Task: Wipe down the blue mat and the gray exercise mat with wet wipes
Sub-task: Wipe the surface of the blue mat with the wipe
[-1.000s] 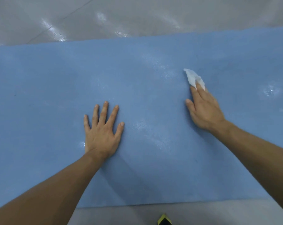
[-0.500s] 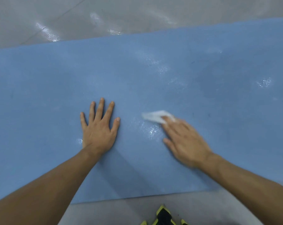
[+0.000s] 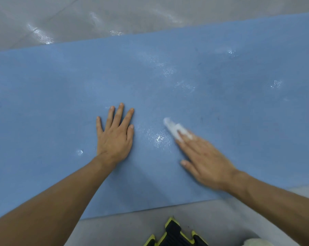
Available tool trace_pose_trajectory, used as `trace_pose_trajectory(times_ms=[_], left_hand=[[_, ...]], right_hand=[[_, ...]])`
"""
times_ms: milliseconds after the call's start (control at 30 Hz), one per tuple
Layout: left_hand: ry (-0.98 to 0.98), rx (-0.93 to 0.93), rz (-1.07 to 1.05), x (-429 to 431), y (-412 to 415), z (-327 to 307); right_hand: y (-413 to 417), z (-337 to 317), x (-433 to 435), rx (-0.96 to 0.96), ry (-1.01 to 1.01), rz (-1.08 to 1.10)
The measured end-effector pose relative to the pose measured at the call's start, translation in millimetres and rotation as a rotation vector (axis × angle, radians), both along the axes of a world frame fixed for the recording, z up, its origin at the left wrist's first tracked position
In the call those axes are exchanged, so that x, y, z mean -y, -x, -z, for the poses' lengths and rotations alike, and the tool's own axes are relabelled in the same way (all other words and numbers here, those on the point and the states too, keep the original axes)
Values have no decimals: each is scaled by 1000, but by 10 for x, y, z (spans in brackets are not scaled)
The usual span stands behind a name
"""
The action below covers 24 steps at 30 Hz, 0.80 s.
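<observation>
The blue mat (image 3: 61, 86) stretches across the whole head view on a grey floor. My left hand (image 3: 115, 134) lies flat on it with fingers spread and straight, near the middle. To its right, my right hand (image 3: 205, 160) presses a white wet wipe (image 3: 175, 128) onto the mat with straight fingers; the wipe sticks out beyond the fingertips and is blurred by motion. Wet shiny patches (image 3: 159, 138) glisten between the two hands and further back. The gray exercise mat is not in view.
Glossy grey floor (image 3: 79, 20) lies beyond the mat's far edge and also along its near edge. A black and yellow object (image 3: 173, 234) shows at the bottom centre, with a pale soft thing (image 3: 255, 242) at the bottom right corner.
My right hand swept the wipe from the far right of the mat toward me and leftward, now close to my left hand. The left hand has stayed planted.
</observation>
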<state>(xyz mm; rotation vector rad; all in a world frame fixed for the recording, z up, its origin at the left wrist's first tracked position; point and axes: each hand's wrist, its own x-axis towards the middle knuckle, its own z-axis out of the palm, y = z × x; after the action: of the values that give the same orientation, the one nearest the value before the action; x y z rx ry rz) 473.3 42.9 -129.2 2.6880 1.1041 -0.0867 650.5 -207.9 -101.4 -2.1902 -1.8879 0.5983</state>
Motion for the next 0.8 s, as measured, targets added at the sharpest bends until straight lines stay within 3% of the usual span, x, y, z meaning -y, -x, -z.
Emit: trace_pose_trajectory(times_ms=[100, 167, 233, 400, 500, 633, 800], left_hand=[[-10, -8, 19, -23, 19, 1], [-4, -13, 21, -18, 17, -10], [1, -14, 17, -1, 20, -9], [-10, -10, 16, 18, 1, 1], [-7, -4, 10, 24, -55, -19], [22, 8, 46, 64, -234, -42], [50, 23, 83, 168, -539, -69]], right_hand=[[333, 152, 209, 151, -5, -226], [344, 204, 304, 215, -39, -261], [145, 248, 329, 224, -62, -122], [-755, 188, 416, 141, 14, 489], [-1011, 154, 527, 102, 21, 612], [-703, 137, 520, 53, 58, 439], [152, 58, 478, 41, 87, -75]])
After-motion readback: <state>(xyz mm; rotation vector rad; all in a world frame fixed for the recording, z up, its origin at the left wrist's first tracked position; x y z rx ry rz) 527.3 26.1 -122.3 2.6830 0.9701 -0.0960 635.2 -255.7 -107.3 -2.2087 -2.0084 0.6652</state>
